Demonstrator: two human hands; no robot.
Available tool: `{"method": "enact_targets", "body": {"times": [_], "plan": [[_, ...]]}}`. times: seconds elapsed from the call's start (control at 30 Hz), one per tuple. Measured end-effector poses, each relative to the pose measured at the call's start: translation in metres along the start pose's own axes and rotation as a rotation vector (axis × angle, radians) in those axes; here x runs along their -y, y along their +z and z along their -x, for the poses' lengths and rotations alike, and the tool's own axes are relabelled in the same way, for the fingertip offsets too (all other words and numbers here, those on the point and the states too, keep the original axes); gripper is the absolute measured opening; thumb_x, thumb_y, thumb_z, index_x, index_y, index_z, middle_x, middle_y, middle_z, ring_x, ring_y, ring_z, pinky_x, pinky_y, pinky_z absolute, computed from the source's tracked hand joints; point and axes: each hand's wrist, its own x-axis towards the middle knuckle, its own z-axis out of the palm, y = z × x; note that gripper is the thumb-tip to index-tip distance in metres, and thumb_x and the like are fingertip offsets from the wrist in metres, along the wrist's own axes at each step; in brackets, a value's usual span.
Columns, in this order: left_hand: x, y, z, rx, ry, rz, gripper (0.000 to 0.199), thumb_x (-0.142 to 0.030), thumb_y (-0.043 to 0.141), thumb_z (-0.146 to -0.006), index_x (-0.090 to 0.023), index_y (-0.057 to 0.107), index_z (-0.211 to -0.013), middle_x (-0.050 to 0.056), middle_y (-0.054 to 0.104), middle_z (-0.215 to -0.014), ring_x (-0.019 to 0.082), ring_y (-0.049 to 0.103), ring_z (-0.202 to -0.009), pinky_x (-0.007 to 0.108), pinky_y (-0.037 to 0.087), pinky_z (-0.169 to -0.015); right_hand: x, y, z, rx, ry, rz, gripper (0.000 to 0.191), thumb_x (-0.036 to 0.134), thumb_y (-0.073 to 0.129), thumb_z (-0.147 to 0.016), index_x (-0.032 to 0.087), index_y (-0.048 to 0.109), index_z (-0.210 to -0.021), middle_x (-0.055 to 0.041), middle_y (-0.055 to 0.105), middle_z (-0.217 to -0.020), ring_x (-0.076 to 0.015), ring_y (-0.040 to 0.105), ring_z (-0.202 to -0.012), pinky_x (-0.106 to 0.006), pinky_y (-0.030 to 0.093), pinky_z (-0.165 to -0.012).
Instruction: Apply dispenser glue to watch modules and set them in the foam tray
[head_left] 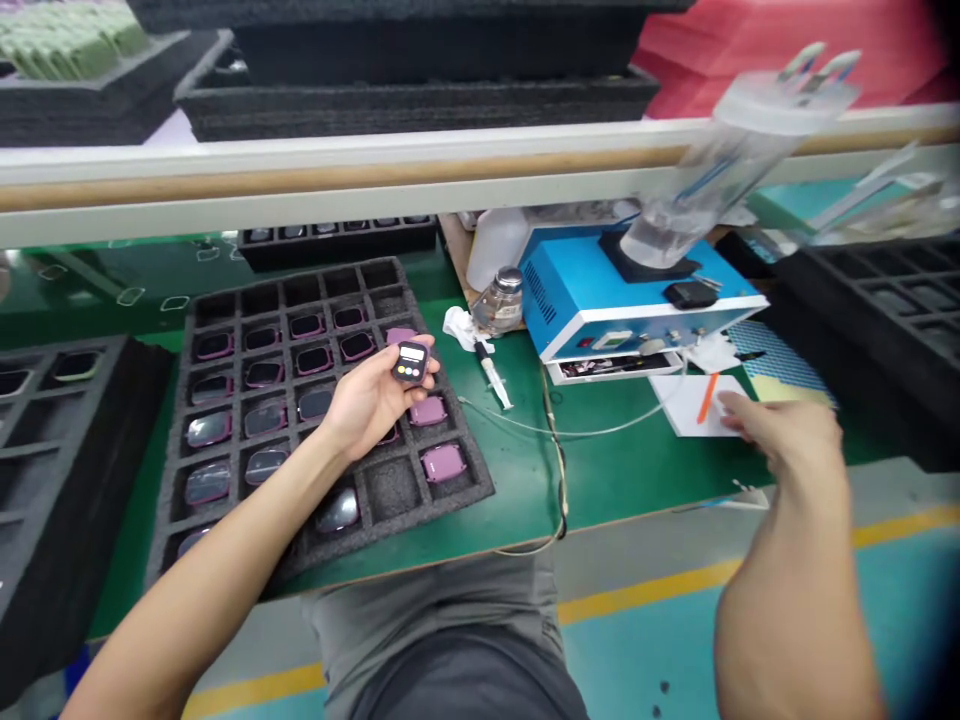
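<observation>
My left hand, palm up, holds a small dark square watch-like piece with a lit or printed face, above the right side of a black foam tray. Several purple-framed pieces sit in the tray's compartments, among them a purple one at the front right. At the right, my right hand reaches over a white sheet. Its fingers are pinched close beside an orange strip lying on the sheet; whether they grip anything is too small to tell.
A blue machine with a clear cylinder stands behind the sheet. A syringe, glass bottle and thin tube lie mid-table. A shelf crosses above; more foam trays stand left and right.
</observation>
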Motion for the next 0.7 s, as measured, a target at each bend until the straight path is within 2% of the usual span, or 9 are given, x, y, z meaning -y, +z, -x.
{"method": "enact_targets", "body": {"times": [0.07,0.13,0.23,0.3,0.4,0.5,0.57,0.63,0.7], "plan": [[0.000,0.001,0.000,-0.013,-0.021,0.022,0.035,-0.030,0.052,-0.097,-0.008,0.068,-0.119,0.011,0.069,-0.092,0.016,0.062,-0.074,0.025,0.052,-0.067,0.007,-0.005,-0.002,0.125,0.125,0.061,0.045,0.043,0.076,-0.081,0.015,0.067,-0.046,-0.0113,0.058,-0.048,-0.0182,0.046,-0.044,-0.039,0.043,-0.057],[0.000,0.001,0.000,-0.026,-0.034,0.043,0.035,-0.031,0.049,-0.098,-0.008,0.068,-0.118,0.011,0.069,-0.091,0.016,0.062,-0.074,0.025,0.051,-0.066,0.019,-0.010,-0.008,0.240,0.161,0.106,0.044,0.038,0.081,-0.078,0.017,0.064,-0.043,-0.0100,0.060,-0.050,-0.0169,0.047,-0.045,-0.039,0.044,-0.061],[-0.001,0.000,-0.001,-0.037,-0.031,0.072,0.039,-0.036,0.046,-0.100,-0.007,0.067,-0.116,0.012,0.069,-0.091,0.016,0.062,-0.073,0.024,0.050,-0.064,0.027,-0.016,-0.014,0.316,0.143,0.130,0.053,0.025,0.082,-0.077,0.018,0.055,-0.032,-0.0112,0.058,-0.046,-0.0139,0.045,-0.042,-0.040,0.043,-0.061],[-0.001,-0.002,-0.001,-0.035,-0.029,0.093,0.041,-0.039,0.046,-0.099,-0.007,0.067,-0.114,0.012,0.069,-0.090,0.016,0.062,-0.072,0.024,0.049,-0.063,0.018,-0.017,-0.009,0.309,0.187,0.080,0.056,0.021,0.081,-0.076,0.019,0.051,-0.029,-0.0136,0.057,-0.044,-0.0127,0.043,-0.038,-0.042,0.041,-0.058],[-0.001,-0.004,0.000,-0.016,-0.037,0.125,0.041,-0.043,0.052,-0.097,-0.008,0.067,-0.111,0.011,0.067,-0.088,0.015,0.061,-0.071,0.024,0.048,-0.062,-0.013,-0.015,0.016,0.231,0.228,-0.203,0.044,0.022,0.073,-0.075,0.022,0.056,-0.034,-0.0170,0.059,-0.047,-0.0139,0.044,-0.035,-0.044,0.037,-0.050],[0.000,-0.005,0.000,0.005,-0.046,0.136,0.038,-0.041,0.063,-0.090,-0.009,0.067,-0.110,0.009,0.067,-0.086,0.014,0.060,-0.070,0.023,0.047,-0.062,-0.028,-0.019,0.058,0.172,-0.004,-0.760,0.010,0.038,0.078,-0.066,0.028,0.076,-0.066,-0.0163,0.064,-0.060,-0.0147,0.047,-0.038,-0.038,0.029,-0.040],[0.001,-0.004,0.001,0.019,-0.037,0.106,0.036,-0.032,0.072,-0.082,-0.010,0.067,-0.111,0.008,0.067,-0.087,0.013,0.060,-0.071,0.022,0.047,-0.064,-0.009,-0.028,0.093,0.161,-0.125,-0.987,0.034,0.046,0.087,-0.060,0.033,0.081,-0.091,-0.0150,0.066,-0.065,-0.0166,0.053,-0.041,-0.037,0.030,-0.037],[0.002,-0.002,0.003,0.034,-0.016,0.048,0.041,-0.020,0.078,-0.074,-0.012,0.067,-0.113,0.005,0.067,-0.088,0.011,0.059,-0.071,0.021,0.046,-0.066,0.036,-0.037,0.129,0.244,-0.245,-1.119,0.055,0.038,0.093,-0.059,0.031,0.079,-0.112,-0.0133,0.071,-0.075,-0.0182,0.062,-0.049,-0.037,0.043,-0.040],[0.003,-0.001,0.004,0.044,0.006,-0.003,0.047,-0.011,0.079,-0.068,-0.014,0.067,-0.113,0.003,0.068,-0.087,0.010,0.058,-0.072,0.020,0.046,-0.067,0.096,-0.039,0.160,0.294,-0.372,-1.316,0.044,0.038,0.095,-0.062,0.027,0.079,-0.102,-0.0063,0.071,-0.071,-0.0169,0.065,-0.052,-0.035,0.054,-0.047]]}}
